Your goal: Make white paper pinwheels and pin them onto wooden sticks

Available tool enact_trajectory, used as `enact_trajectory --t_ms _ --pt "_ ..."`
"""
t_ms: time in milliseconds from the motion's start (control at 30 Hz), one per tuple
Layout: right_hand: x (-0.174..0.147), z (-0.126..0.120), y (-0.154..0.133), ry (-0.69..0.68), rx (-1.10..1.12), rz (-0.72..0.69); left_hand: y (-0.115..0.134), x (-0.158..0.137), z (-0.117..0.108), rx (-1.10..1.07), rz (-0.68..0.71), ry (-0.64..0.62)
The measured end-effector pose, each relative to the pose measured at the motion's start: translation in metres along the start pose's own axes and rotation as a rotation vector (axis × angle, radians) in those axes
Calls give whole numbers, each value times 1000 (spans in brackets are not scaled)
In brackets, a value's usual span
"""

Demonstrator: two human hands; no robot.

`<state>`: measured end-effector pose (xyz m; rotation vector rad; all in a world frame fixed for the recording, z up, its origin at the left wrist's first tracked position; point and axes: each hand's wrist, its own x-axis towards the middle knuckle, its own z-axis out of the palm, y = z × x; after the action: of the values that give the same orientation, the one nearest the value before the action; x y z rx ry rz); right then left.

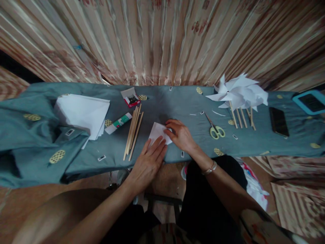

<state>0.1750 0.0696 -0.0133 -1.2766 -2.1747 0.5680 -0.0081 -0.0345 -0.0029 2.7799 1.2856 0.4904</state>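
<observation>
A small piece of white paper (157,130), seemingly folded, lies on the cloth-covered table in front of me. My left hand (149,159) rests flat on its near edge, fingers stretched out. At the paper's right edge, the thumb and bent fingers of my right hand (180,135) close on it. Several wooden sticks (133,132) lie just left of the paper. Beside them are a glue stick (118,123) and an opened small red box (130,97) with dark little pieces inside. To the right lie scissors (215,130) with yellow-green handles.
White paper pinwheels (238,89) on sticks lie in a cluster at the back right. A dark phone (278,121) and a blue-framed device (311,102) are farther right. A stack of white paper (83,113) sits on the left. A striped curtain (162,40) hangs behind the table.
</observation>
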Motion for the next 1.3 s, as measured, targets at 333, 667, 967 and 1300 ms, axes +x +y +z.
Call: enact_trajectory --t_ms 333,667,967,1300 --pt "3 5 -1 14 -67 -24 -1 -3 6 -26 -51 -104" --pt "5 8 -1 13 -82 -10 -3 -5 10 -43 -87 -123" --pt "6 8 -2 14 -117 -23 -4 -6 10 -45 -91 -138" --pt "2 9 -6 14 -278 -61 -3 -4 10 -39 -96 -162"
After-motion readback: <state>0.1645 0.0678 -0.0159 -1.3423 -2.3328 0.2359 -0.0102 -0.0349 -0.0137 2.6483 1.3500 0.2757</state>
